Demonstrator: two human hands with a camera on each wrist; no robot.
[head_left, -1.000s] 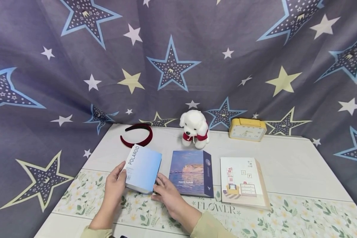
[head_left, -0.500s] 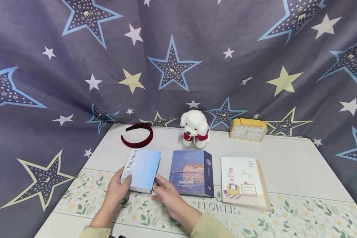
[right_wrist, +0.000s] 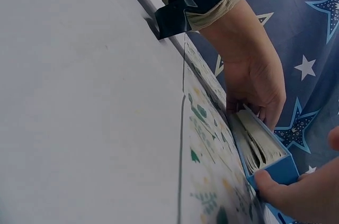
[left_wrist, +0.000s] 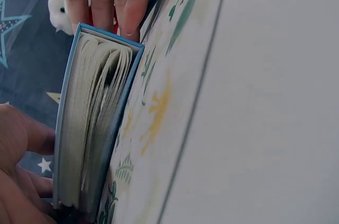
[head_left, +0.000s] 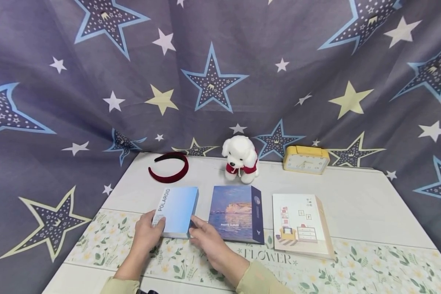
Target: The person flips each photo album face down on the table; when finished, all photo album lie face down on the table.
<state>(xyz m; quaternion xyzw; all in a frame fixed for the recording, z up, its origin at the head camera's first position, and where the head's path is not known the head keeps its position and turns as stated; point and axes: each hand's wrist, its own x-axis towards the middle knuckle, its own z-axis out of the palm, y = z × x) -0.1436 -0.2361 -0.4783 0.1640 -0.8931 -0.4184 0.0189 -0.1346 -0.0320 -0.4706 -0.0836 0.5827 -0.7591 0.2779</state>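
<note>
A light-blue photo album [head_left: 177, 210] marked POLAROID lies on the table, cover up, its near edge facing me. My left hand [head_left: 147, 230] holds its left side, thumb over the cover's edge. At the other side, my right hand [head_left: 210, 243] touches the spine with fingers extended. In the left wrist view the page edges [left_wrist: 98, 113] face the camera, with straight fingers [left_wrist: 100, 1] of my right hand beyond the spine. The right wrist view has my right thumb [right_wrist: 267, 184] against the lower corner of the blue spine [right_wrist: 280, 170].
A dark-blue photo album [head_left: 229, 212] lies just right of my right hand, then a thick white book [head_left: 299, 222] with a room drawing. Behind them are a dark-red headband [head_left: 174, 176], a white plush dog [head_left: 240, 157] and a yellow alarm clock [head_left: 306, 160]. A star-patterned curtain [head_left: 264, 102] hangs behind the table.
The light-blue album, tilted and raised a second ago, has come down flat and straightened on the table. My left hand moved slightly right and down with it; the right hand stayed by the spine.
</note>
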